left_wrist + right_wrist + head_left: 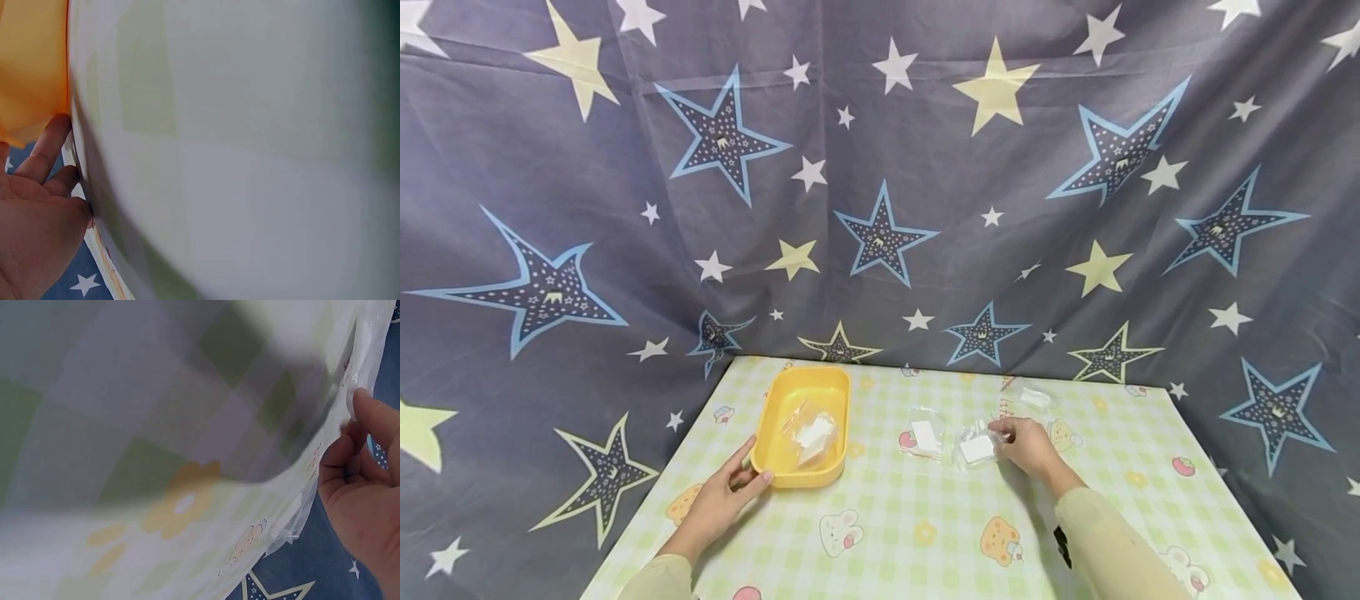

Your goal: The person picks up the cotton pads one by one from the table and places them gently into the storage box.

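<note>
Around the near left corner of a yellow plastic tray, my left hand has its thumb at the near wall and its fingers along the left side. Inside the tray lie clear plastic bags with white contents. My right hand pinches the right edge of a small clear plastic bag holding a white rectangular piece. In the right wrist view, thumb and fingertips meet at the clear plastic. Just left of it is a similar bag, and another bag lies behind my right hand.
A table with a green-and-white checked cloth, printed with cartoon figures, fills the lower middle. Behind it hangs a dark curtain with stars, meeting the table's back edge. The tray stands toward the table's back left.
</note>
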A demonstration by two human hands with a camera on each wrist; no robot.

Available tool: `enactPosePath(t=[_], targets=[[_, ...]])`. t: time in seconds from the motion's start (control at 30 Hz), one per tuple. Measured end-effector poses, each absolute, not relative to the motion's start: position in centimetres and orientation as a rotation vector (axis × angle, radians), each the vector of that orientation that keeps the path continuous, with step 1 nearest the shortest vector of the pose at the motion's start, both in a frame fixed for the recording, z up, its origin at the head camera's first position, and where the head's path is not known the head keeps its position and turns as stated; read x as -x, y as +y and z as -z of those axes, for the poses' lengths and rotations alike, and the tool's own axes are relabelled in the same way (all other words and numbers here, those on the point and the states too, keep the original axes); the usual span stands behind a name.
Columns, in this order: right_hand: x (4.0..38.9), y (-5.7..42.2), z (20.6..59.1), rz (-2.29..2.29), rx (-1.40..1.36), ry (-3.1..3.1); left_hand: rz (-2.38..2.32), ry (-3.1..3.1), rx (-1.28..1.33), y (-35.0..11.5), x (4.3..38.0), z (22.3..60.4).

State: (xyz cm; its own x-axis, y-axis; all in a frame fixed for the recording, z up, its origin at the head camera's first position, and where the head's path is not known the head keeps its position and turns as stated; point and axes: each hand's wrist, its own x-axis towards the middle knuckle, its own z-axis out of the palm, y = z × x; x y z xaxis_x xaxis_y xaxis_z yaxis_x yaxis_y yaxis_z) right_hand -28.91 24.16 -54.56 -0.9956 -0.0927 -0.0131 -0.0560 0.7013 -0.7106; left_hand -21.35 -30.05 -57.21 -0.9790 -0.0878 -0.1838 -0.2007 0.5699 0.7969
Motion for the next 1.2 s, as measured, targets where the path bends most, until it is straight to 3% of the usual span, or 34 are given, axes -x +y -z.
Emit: enactPosePath(t=[1.2], targets=[[28.0,22.7,51.1,1.461,0.296,2.762,-1.349,2.707,0.197,-30.1,21.2,57.1]])
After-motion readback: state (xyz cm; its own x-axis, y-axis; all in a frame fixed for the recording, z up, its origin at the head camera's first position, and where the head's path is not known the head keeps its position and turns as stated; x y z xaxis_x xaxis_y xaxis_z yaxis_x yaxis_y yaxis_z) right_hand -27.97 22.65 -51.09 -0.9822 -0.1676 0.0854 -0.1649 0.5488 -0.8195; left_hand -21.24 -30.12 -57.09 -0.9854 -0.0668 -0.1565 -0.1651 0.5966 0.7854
